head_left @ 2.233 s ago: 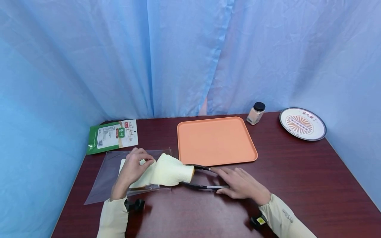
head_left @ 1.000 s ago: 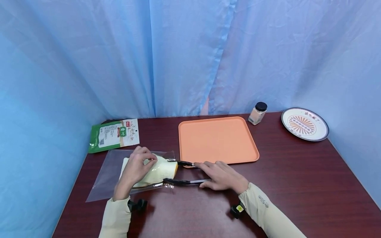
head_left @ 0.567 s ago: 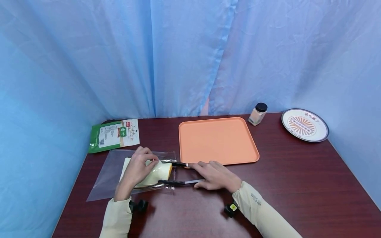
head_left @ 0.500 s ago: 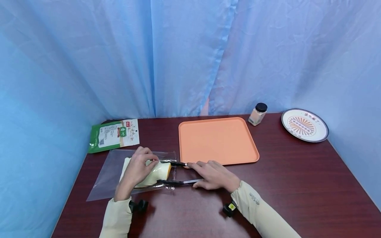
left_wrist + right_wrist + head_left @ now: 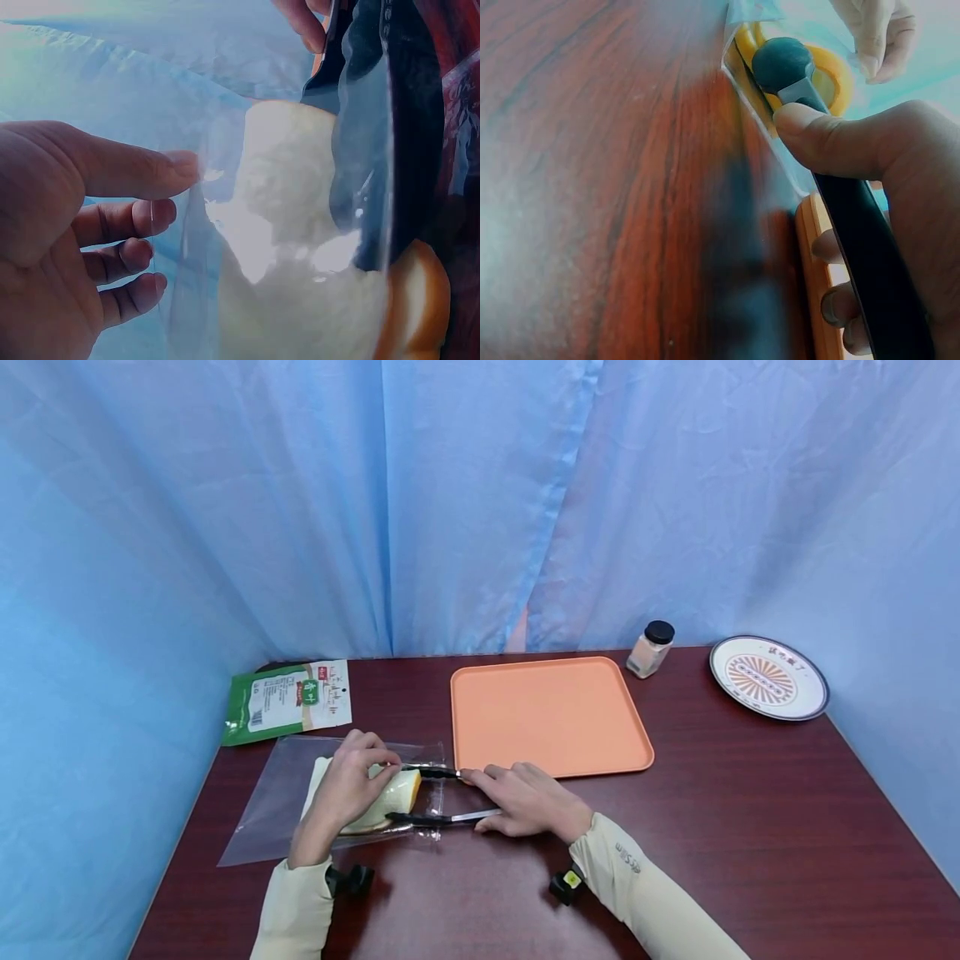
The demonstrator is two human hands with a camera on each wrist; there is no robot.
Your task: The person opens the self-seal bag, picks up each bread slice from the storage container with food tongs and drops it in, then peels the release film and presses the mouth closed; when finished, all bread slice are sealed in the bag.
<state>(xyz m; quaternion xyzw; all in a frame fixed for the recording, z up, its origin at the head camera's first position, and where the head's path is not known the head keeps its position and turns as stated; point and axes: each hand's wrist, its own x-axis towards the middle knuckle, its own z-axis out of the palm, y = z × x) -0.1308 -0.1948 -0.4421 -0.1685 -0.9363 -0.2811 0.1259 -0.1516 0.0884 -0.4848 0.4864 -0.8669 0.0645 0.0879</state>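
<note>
My left hand (image 5: 348, 785) pinches the upper layer of a clear plastic bag (image 5: 262, 818) at its mouth, lifting the film. White bread slices with a brown crust lie inside the bag; the front bread slice (image 5: 397, 797) is folded over, its orange-brown edge facing right. Black-tipped tongs (image 5: 431, 819) flank this slice with their two arms spread apart. My right hand (image 5: 525, 797) grips the tongs. In the left wrist view the bread (image 5: 289, 165) and a dark tong tip (image 5: 367, 142) show through the film. Thumb pressure on one tong arm (image 5: 862, 240) shows in the right wrist view.
An orange tray (image 5: 551, 718) lies just behind the tongs. The green and white packet (image 5: 288, 702) is at the back left. A black-lidded jar (image 5: 649, 652) and a patterned plate (image 5: 770, 678) stand at the back right, before the blue curtain (image 5: 465, 510).
The right hand has moved left, carrying the tongs and the folded bread slice into the bag. The left hand stays almost in place, still pinching the film.
</note>
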